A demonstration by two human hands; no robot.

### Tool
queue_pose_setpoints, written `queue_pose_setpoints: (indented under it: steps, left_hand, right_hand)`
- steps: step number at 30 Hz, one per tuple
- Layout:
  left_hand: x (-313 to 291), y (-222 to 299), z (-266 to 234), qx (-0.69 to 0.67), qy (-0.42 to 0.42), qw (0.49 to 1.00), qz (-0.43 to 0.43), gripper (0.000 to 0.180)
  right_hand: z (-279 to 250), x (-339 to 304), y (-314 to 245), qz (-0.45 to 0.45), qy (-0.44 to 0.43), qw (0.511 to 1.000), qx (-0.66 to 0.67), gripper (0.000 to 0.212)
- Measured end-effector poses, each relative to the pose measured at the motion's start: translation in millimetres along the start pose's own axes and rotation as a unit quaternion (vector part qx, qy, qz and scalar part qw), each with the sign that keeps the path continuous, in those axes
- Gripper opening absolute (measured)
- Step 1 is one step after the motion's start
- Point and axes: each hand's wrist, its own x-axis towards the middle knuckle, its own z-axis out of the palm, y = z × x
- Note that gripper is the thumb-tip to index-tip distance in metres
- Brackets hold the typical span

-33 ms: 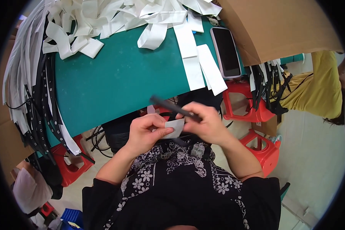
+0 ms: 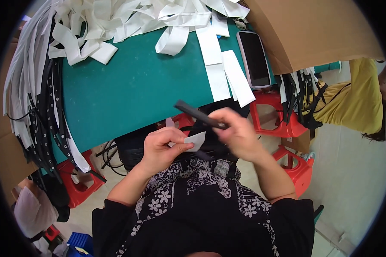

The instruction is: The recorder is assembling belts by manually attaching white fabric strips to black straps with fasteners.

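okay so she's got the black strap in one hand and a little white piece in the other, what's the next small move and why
Probably bring the two together: slide the white fabric piece, pinched in the left hand, toward the near end of the black strap held by the right hand. The piece sits just below the strap and looks apart from it, and both hands hover off the green table at chest level.

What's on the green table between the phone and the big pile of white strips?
In the head view, two flat white strips lie side by side between the phone and the pile, on the green table.
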Motion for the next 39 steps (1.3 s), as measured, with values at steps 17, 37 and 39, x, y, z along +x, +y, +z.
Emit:
queue_pose_setpoints:
  steps: [17,37,39]
  left_hand:
    - [-4.3,16.5,-14.1,0.305,-0.05,0.89,0.336,0.02]
    - [-1.6,22.0,-25.5,0.321,-0.196,0.829,0.415,0.014]
    - [-1.4,22.7,-24.6,0.311,-0.214,0.829,0.413,0.015]
  right_hand:
    - [-33.5,-11.4,-61.9,0.01,-0.031,0.939,-0.342,0.014]
    - [-43.1,-0.9,-51.7,-0.258,-0.104,0.821,-0.499,0.016]
    - [-42.5,-0.3,-48.5,-0.258,-0.116,0.819,-0.499,0.016]
